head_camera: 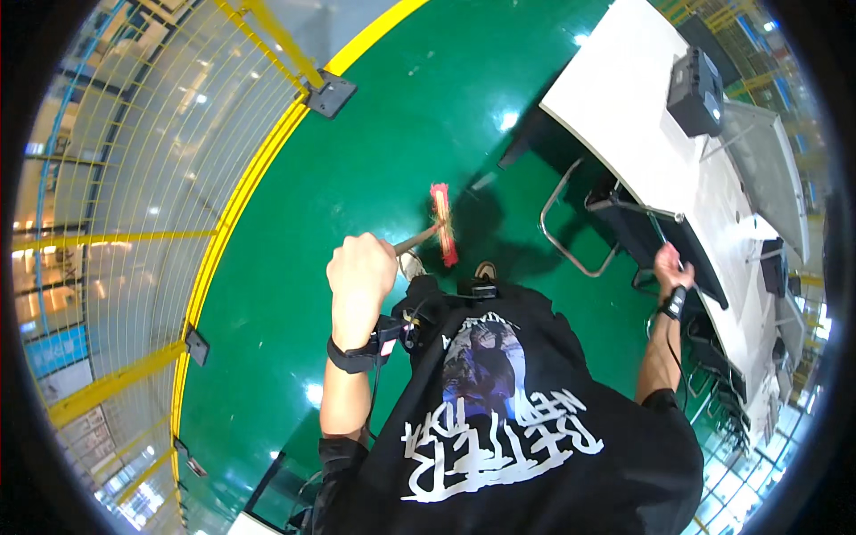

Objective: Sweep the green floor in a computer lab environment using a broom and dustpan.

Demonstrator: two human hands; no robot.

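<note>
My left hand [361, 264] is closed in a fist around the wooden handle of a broom [416, 239]. The long narrow broom head [441, 217], pale along its middle with red bristles at both ends, is down by the green floor, just ahead of my shoes. At the right, my right hand [671, 267] grips a thin metal bar on the frame of a black chair [622, 217] beside the white table. The chair's bent chrome leg [558, 234] rests on the floor, while much of its seat is hidden under the tabletop.
A long white table [602, 100] runs along the right, with a black case [695, 90] and a raised panel [766, 167] on it. More chairs [712, 374] line its edge. At the left stands a yellow mesh fence [200, 234] with a post base [331, 93].
</note>
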